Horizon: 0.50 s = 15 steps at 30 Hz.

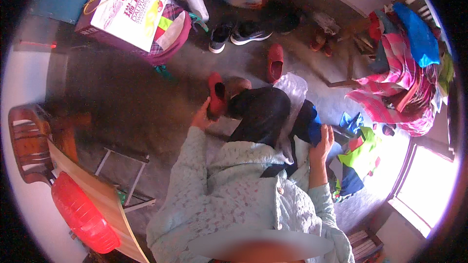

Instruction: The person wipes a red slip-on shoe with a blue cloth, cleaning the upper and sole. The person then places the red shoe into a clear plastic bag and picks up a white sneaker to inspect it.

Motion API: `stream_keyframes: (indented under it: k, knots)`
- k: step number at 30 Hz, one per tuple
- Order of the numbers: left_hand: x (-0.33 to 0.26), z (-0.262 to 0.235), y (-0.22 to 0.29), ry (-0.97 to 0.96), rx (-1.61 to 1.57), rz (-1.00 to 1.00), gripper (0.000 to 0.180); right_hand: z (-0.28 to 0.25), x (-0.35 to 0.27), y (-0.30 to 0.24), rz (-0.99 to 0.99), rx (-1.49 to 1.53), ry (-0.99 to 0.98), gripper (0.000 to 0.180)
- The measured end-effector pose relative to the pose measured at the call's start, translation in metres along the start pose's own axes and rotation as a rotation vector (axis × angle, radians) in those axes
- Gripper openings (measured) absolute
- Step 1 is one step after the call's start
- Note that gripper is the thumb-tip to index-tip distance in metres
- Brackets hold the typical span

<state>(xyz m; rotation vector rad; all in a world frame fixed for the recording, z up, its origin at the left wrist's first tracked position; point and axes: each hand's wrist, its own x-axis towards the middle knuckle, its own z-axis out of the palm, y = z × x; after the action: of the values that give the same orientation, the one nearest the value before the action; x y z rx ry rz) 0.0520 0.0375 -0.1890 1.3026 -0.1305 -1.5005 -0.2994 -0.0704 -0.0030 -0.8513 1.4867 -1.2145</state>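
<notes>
Pale green quilted sleeves fill the bottom of the head view, and my raised knee in dark trousers [261, 114] sits between my two hands. My left hand [202, 114] holds the heel of a red slipper [217, 98], fingers curled around its back edge. The slipper is tipped up, toe pointing away, just beside my bare foot [238, 86], which I judge is not yet inside it; from this angle I cannot tell whether they touch. My right hand [321, 141] rests on a dark blue cloth [312, 124] at my thigh, fingers folded over it, with a crinkled clear plastic bag [292, 92] close behind.

As I judge it, the work is at an early point: one slipper is in hand, and its mate, a second red slipper [275, 62], lies untouched on the grey floor [146, 102] farther ahead. The held slipper looks soft and plain, bright red with a dark opening.

Black sneakers [239, 34] stand beyond, a heap of pink and blue clothes [404, 68] covers a chair to my right, and a red plastic basin [83, 216] lies near my left elbow.
</notes>
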Motion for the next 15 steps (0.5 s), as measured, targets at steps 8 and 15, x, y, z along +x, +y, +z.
stream_keyframes:
  k: [8, 15]
  knots:
    - [0.065, -0.018, -0.029, 0.040, -0.253, -0.248, 0.056, 0.006, 0.010, -0.003, 0.100, -0.005, -0.033, 0.014]
    - [0.097, -0.027, -0.033, 0.072, -0.202, -0.226, 0.056, 0.019, 0.097, -0.009, 0.177, 0.020, -0.048, 0.021]
